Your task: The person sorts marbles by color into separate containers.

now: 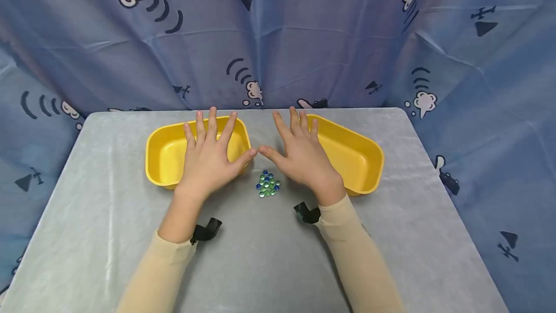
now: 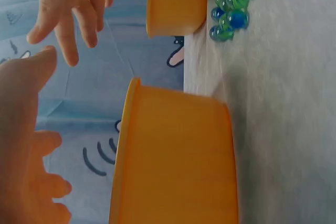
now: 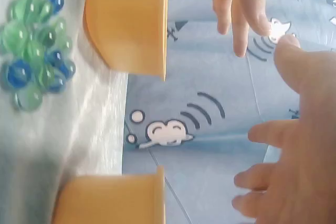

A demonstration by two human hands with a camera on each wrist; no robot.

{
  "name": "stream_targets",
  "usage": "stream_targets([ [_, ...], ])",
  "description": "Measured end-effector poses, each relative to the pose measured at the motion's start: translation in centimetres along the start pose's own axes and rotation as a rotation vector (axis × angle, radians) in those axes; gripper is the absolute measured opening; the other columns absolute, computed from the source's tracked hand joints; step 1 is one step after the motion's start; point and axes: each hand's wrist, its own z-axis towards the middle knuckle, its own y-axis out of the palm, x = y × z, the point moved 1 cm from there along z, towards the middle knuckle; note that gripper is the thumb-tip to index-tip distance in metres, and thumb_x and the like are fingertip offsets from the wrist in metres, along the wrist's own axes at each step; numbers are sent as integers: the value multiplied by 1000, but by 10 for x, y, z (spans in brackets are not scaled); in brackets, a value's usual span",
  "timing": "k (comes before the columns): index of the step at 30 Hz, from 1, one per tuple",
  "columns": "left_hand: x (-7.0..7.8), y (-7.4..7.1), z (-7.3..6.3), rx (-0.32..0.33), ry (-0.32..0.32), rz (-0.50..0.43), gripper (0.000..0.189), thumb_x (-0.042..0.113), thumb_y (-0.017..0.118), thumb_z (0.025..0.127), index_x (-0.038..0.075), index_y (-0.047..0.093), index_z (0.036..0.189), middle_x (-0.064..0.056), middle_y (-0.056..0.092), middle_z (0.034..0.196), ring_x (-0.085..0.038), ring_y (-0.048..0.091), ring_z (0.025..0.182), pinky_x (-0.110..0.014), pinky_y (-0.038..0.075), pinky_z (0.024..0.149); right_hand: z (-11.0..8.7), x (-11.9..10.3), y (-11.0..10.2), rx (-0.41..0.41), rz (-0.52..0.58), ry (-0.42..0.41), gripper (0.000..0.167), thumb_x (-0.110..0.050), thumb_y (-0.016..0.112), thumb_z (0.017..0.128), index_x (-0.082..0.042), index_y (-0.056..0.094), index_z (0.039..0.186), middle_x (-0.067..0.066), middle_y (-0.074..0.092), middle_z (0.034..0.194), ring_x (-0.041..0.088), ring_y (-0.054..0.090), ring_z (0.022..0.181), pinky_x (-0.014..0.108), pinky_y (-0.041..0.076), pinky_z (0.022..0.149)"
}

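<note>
Both hands hover with fingers spread and hold nothing. In the head view the left hand (image 1: 209,157) is over the left yellow tub (image 1: 167,151), its thumb pointing inward. Over the inner edge of the right yellow tub (image 1: 354,156) is the right hand (image 1: 304,156), palm down. The two thumb tips come close together between the tubs. Below them a small cluster of green and blue glass marbles (image 1: 268,185) lies on the table. The wrist views show the marbles (image 2: 233,6) as round and shiny, and the hands raised above the tub rims.
A grey-white cloth covers the table (image 1: 260,264). Behind it and along both sides hangs a blue curtain (image 1: 304,37) with cartoon prints. A black strap (image 1: 207,229) sticks out from the left wrist, another black strap (image 1: 307,213) from the right.
</note>
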Motion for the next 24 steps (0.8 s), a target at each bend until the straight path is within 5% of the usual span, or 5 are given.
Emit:
stream_targets([
  [5, -19, -9, -9, 41, -35, -63, 107, 88, 43, 98, 20, 20, 177, -23, 12, 180, -43, -3, 167, -65, -2, 131, -5, -11, 4, 50, 147, -19, 85, -65, 57, 108, -9, 39, 171, 18, 42, 171, 36, 38, 159, 56, 34, 127],
  [11, -52, -17, -31, 210, -69, -159, 96, 67, 62, 102, 10, 31, 173, -22, 38, 172, -44, 29, 162, -55, 12, 133, -7, -23, 16, 85, 306, -23, 50, -38, 67, 111, -7, 64, 150, 9, 73, 139, 27, 70, 125, 46, 57, 105],
  [16, -72, -20, -53, 360, -69, -214, 80, 51, 70, 101, 3, 49, 162, -21, 52, 163, -45, 39, 156, -57, 22, 131, -11, -25, 27, 75, 407, -6, 30, -26, 71, 109, -9, 73, 134, 2, 77, 110, 19, 70, 92, 40, 62, 86],
  [24, -102, -20, -91, 430, -181, -310, 62, 33, 78, 98, -7, 61, 141, -27, 43, 166, -49, 37, 153, -67, 30, 124, -25, -23, 60, 75, 429, -8, 25, -15, 72, 108, -4, 76, 130, 4, 76, 116, 19, 68, 101, 41, 59, 92],
])
